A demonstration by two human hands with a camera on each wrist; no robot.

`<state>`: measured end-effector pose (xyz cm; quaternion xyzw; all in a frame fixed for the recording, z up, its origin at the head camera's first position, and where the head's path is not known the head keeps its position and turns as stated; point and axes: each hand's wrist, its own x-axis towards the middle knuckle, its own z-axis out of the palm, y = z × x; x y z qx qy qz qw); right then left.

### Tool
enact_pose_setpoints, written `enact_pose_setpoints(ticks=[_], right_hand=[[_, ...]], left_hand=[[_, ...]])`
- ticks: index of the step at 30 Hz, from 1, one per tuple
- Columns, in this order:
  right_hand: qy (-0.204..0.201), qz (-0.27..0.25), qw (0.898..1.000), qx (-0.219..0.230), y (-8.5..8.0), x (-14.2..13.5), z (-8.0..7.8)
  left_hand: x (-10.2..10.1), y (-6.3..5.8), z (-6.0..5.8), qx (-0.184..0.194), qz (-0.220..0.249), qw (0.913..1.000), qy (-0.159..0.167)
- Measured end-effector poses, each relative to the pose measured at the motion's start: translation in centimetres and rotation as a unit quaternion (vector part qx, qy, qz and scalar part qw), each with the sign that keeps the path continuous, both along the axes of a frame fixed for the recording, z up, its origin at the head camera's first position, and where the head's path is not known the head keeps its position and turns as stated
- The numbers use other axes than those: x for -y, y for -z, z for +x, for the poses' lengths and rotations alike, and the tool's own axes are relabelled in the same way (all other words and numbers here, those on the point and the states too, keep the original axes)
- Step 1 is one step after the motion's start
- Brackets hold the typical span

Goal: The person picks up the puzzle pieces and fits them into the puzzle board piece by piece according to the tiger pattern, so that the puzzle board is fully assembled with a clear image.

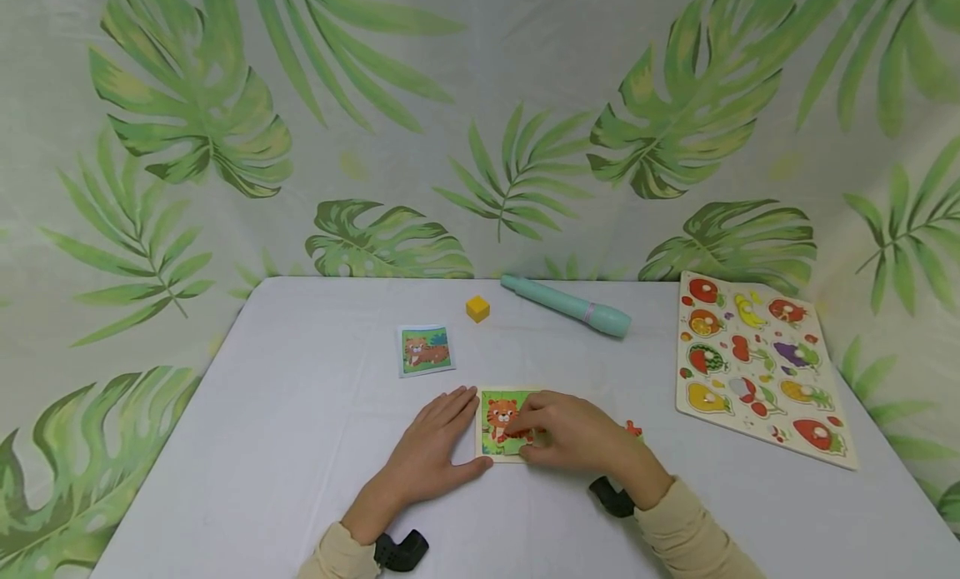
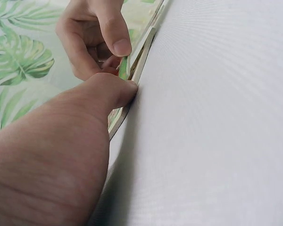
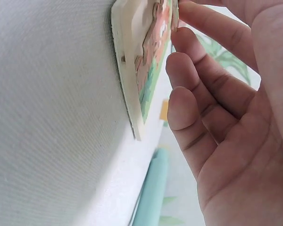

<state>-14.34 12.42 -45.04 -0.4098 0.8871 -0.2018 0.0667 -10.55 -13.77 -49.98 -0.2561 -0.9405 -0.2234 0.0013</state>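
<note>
A small square jigsaw board (image 1: pixel 510 460) with a tiger picture on green lies flat on the white table. My left hand (image 1: pixel 427 450) rests at its left side with fingers spread and fairly straight, fingertips and thumb at the frame's edge. Over the board's right part, my right hand (image 1: pixel 570 433) pinches a green puzzle piece (image 2: pixel 124 68) between thumb and fingers; the piece stands tilted in the left wrist view. In the right wrist view, a bare recess (image 3: pixel 139 23) shows in the board. An orange piece (image 1: pixel 633 429) lies beside the right wrist, partly hidden by it.
Behind the board lie a tiger picture card (image 1: pixel 426 350) and a yellow cube (image 1: pixel 477 308). A teal tube-shaped object (image 1: pixel 566 304) lies near the back edge. At the right is a fruit peg puzzle (image 1: pixel 765 371). A leaf-patterned cloth (image 1: pixel 525 171) hangs behind the table.
</note>
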Motion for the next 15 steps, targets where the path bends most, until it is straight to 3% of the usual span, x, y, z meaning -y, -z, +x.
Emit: enact_pose_setpoints(ticks=[15], right_hand=[[0.001,0.006,1.000,0.002,0.11,0.17,-0.11]], left_hand=[[0.04,0.05,-0.03,-0.004,-0.004,1.0000,0.001]])
